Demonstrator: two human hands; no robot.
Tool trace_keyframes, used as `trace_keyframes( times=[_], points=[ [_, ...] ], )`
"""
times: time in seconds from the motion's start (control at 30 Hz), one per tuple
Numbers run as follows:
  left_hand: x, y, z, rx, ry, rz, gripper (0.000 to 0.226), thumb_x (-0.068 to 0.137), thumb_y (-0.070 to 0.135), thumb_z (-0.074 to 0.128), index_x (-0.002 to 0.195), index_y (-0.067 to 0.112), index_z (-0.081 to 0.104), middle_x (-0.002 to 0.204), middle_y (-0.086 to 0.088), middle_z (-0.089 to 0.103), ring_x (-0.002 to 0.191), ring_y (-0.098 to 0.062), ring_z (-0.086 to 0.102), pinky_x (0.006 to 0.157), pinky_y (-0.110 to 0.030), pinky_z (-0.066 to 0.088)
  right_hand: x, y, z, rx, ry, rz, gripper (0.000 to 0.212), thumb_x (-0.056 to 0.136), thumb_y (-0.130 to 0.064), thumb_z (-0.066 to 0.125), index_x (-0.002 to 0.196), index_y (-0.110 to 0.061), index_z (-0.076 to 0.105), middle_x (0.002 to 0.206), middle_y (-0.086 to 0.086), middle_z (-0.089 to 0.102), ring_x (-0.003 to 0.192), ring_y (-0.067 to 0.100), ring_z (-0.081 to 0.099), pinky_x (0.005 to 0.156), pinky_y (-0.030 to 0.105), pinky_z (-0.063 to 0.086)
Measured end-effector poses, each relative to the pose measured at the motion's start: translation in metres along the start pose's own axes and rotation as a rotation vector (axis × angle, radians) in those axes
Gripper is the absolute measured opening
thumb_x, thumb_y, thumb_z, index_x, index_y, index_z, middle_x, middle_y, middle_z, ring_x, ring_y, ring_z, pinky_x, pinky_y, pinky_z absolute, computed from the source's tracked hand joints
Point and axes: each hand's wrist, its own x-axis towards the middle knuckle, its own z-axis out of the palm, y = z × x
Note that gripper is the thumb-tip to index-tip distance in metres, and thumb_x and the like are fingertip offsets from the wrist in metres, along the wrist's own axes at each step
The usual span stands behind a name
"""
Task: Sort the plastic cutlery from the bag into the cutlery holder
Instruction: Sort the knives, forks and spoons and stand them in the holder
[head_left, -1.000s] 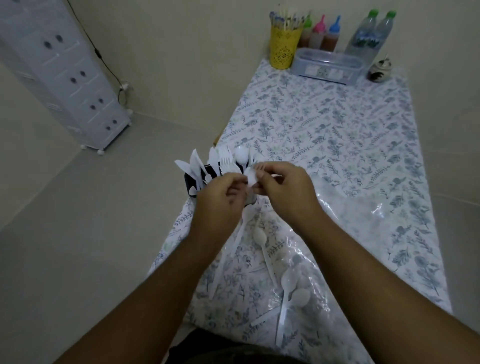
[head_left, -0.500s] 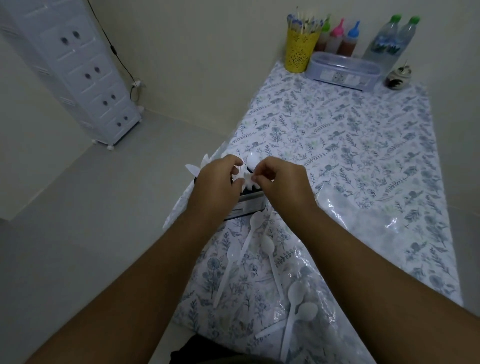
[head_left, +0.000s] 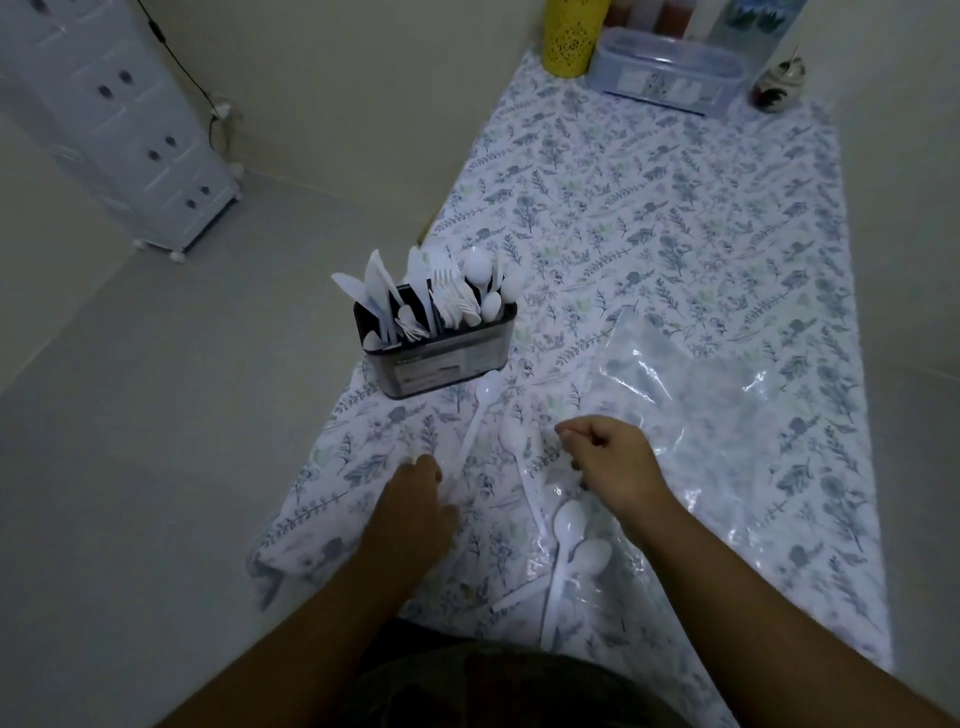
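The dark cutlery holder (head_left: 441, 364) stands at the table's left edge, with white knives on its left, forks in the middle and spoons on the right. Several white spoons lie loose in front of it: one long spoon (head_left: 480, 410) just below the holder, another spoon (head_left: 519, 457) beside it, and two spoons (head_left: 569, 530) nearer me on the clear plastic bag (head_left: 701, 415). My left hand (head_left: 415, 509) rests palm down at the long spoon's handle end, its fingertips hidden. My right hand (head_left: 613, 462) hovers over the bag's edge, fingers curled with nothing in them.
At the table's far end stand a yellow cup (head_left: 569, 36), a clear lidded box (head_left: 670, 73), bottles and a small jar (head_left: 779, 83). A white drawer unit (head_left: 119, 119) stands on the floor to the left. The floral cloth (head_left: 675, 218) covers the table.
Both hands were up at the holder, together on a white piece of cutlery. They have since come back toward me, down to the loose spoons, and that piece is no longer in them.
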Motion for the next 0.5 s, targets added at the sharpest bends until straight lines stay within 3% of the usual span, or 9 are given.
trace_keyframes(
  times=[0.2, 0.27, 0.4, 0.5],
  points=[
    [-0.013, 0.006, 0.001, -0.073, 0.056, 0.043, 0.024, 0.087, 0.013, 0.066, 0.082, 0.024, 0.045, 0.073, 0.007, 0.048, 0.064, -0.006, 0.046, 0.054, -0.017, 0.03, -0.035, 0.036, -0.013, 0.124, 0.017, 0.174, 0.014, 0.097, -0.013, 0.064, 0.096, -0.017, 0.078, 0.091, 0.004, 0.076, 0.071, 0.013, 0.064, 0.057, 0.022, 0.053],
    [-0.016, 0.026, -0.003, -0.169, 0.055, 0.104, 0.022, 0.087, 0.015, 0.07, 0.085, 0.025, 0.051, 0.074, 0.007, 0.054, 0.065, -0.005, 0.051, 0.057, -0.017, 0.038, -0.04, 0.037, -0.008, 0.166, -0.03, 0.182, 0.013, 0.097, -0.017, 0.065, 0.104, -0.016, 0.076, 0.095, 0.006, 0.076, 0.076, 0.015, 0.068, 0.062, 0.024, 0.058],
    [-0.034, 0.076, 0.003, -0.333, -0.12, 0.244, 0.017, 0.087, 0.021, 0.073, 0.091, 0.027, 0.058, 0.08, 0.009, 0.062, 0.072, -0.003, 0.061, 0.064, -0.015, 0.05, -0.049, 0.036, 0.004, 0.305, -0.247, 0.203, 0.035, 0.096, -0.036, 0.066, 0.129, -0.024, 0.063, 0.115, 0.006, 0.074, 0.103, 0.022, 0.073, 0.089, 0.043, 0.062],
    [-0.038, 0.089, 0.02, -0.379, -0.18, 0.28, 0.016, 0.084, 0.028, 0.077, 0.087, 0.024, 0.062, 0.077, 0.006, 0.066, 0.072, -0.006, 0.062, 0.061, -0.013, 0.047, -0.052, 0.041, 0.002, 0.266, -0.139, 0.195, 0.026, 0.1, -0.027, 0.058, 0.125, -0.024, 0.067, 0.109, 0.007, 0.076, 0.099, 0.022, 0.074, 0.087, 0.045, 0.062]
  ],
)
